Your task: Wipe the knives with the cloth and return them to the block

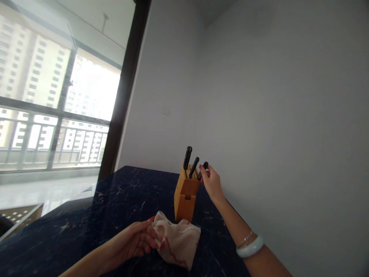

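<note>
A wooden knife block stands on the dark countertop, with several black knife handles rising from its top. My right hand is at the block's upper right, its fingertips pinching the rightmost black knife handle. The blades are hidden inside the block. Two other handles, the tallest and a shorter one, stand free of my fingers. Nearer to me, my left hand grips the edge of a crumpled white cloth with red markings, which rests just in front of the block.
The dark veined stone countertop runs beneath everything, and a pale grey wall rises along its right side. On the left, a dark-framed glass window looks onto a balcony railing and tall buildings.
</note>
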Demonstrator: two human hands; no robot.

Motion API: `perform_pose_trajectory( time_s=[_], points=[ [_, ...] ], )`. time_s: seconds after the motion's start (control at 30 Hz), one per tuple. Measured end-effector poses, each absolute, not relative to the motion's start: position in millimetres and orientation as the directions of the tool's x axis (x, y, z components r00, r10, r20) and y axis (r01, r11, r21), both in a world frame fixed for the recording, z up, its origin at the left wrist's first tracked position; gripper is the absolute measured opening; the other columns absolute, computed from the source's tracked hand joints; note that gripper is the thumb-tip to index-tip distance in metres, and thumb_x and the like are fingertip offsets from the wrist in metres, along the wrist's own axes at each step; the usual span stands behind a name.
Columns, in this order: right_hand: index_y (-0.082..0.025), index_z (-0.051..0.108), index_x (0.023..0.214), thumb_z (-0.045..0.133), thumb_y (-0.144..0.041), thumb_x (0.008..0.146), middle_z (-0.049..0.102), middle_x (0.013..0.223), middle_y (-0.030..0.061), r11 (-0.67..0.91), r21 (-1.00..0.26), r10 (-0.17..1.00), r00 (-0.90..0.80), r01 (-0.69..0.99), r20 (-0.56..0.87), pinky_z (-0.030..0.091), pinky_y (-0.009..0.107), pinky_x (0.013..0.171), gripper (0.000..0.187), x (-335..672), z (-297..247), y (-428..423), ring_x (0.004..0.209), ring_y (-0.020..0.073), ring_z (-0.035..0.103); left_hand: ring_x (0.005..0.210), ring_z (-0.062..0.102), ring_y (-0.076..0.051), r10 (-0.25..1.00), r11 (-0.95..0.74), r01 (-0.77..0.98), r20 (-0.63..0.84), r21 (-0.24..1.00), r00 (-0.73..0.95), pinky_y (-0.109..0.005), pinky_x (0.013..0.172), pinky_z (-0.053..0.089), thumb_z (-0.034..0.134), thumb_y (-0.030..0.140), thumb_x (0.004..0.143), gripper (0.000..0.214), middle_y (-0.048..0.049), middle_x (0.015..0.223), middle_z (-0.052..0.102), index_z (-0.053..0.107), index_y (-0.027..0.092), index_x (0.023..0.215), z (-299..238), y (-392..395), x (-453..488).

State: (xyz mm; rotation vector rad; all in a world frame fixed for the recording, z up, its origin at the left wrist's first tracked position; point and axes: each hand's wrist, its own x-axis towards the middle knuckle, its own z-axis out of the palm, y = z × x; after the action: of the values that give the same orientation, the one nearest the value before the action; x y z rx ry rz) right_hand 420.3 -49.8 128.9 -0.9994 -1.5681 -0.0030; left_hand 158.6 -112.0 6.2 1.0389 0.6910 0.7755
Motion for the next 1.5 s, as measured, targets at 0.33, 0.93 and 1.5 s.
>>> perform_pose_trajectory(
  time_s=[0.33,0.93,1.5],
  points=[
    [-0.017,0.059,0.093,0.040,-0.052,0.080,0.048,0.044,-0.0055,0.619,-0.556,0.638,0.059,0.555,0.768,0.034,0.024,0.046,0.041,422,109,-45,0.041,0.0140,0.047,0.050,0.058,-0.009,0.785,0.338,-0.159,-0.185,0.928,0.591,-0.014,0.044,0.038,0.055,0.055,0.073,0.044,-0.0062,0.066,0.070,0.065,0.013,0.072,4,-111,163],
    [-0.022,0.064,0.066,0.052,-0.048,0.077,0.052,0.077,0.0073,0.157,0.015,0.441,-0.084,0.988,0.894,0.027,0.034,0.068,0.032,398,190,-62,0.083,0.0240,0.041,0.051,0.059,-0.010,0.787,0.346,-0.168,-0.188,0.923,0.588,-0.015,0.045,0.037,0.054,0.054,0.074,0.042,-0.0064,0.067,0.070,0.065,0.013,0.071,4,-110,162],
    [-0.019,0.054,0.061,0.053,-0.038,0.076,0.052,0.077,0.0058,0.121,0.040,0.394,-0.085,0.992,0.915,0.027,0.033,0.068,0.024,387,188,-59,0.082,0.0227,0.041,0.052,0.059,-0.009,0.772,0.337,-0.164,-0.172,0.927,0.612,-0.013,0.045,0.037,0.057,0.054,0.071,0.043,-0.0070,0.070,0.071,0.066,0.012,0.075,4,-112,162]
  ],
)
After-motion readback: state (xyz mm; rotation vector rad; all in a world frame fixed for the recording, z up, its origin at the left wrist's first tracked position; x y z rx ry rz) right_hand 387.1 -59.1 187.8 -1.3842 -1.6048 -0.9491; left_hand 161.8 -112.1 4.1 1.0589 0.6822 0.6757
